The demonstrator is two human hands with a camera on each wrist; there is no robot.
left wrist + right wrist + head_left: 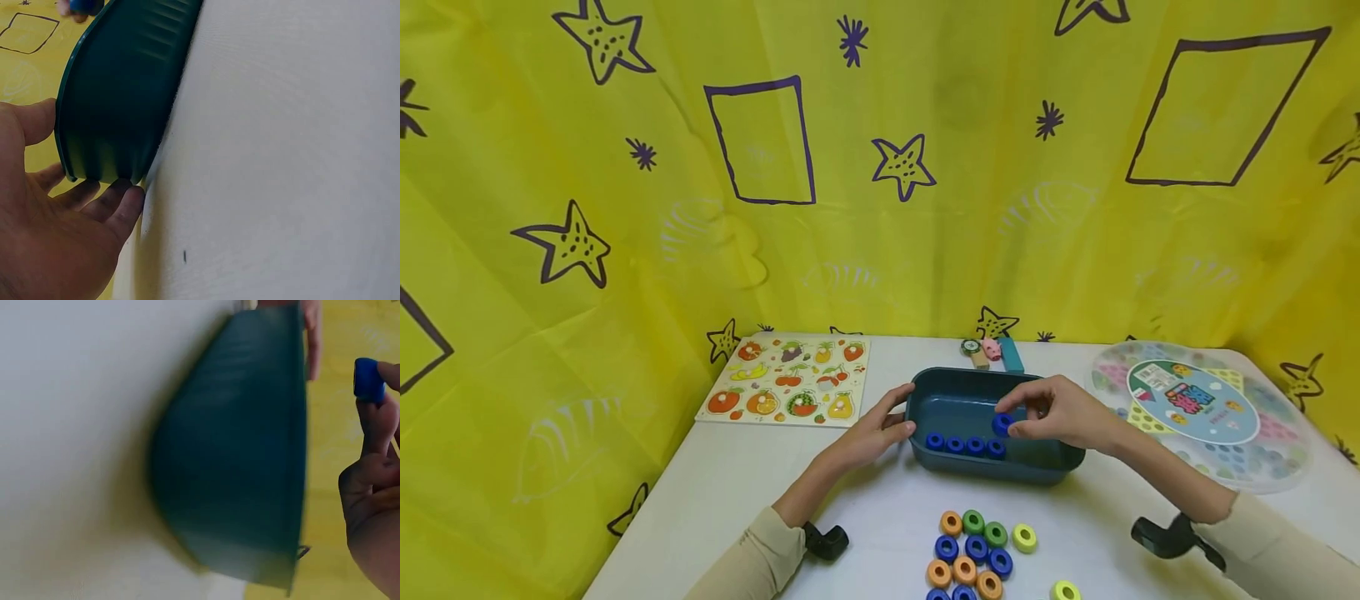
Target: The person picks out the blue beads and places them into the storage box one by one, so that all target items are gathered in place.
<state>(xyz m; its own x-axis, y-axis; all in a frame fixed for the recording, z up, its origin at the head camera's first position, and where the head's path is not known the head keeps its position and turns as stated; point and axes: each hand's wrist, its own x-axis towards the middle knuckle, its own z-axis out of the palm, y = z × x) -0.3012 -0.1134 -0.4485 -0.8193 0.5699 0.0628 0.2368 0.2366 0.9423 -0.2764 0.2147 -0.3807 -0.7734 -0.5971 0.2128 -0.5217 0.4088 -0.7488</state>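
Head | lower ctr-R: R hand [1051, 407] fingers pinch blue ring [1002, 425] over tray [955, 407] | lower ctr: L hand [871, 430] fingers spread against tray's end, prob. to steady it

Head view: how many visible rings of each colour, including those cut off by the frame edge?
Blue rings: 10, including 1 held by the right hand
Orange rings: 4
Green rings: 2
Yellow rings: 2
Total: 18

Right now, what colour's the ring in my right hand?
The ring is blue, clearest from the right wrist.
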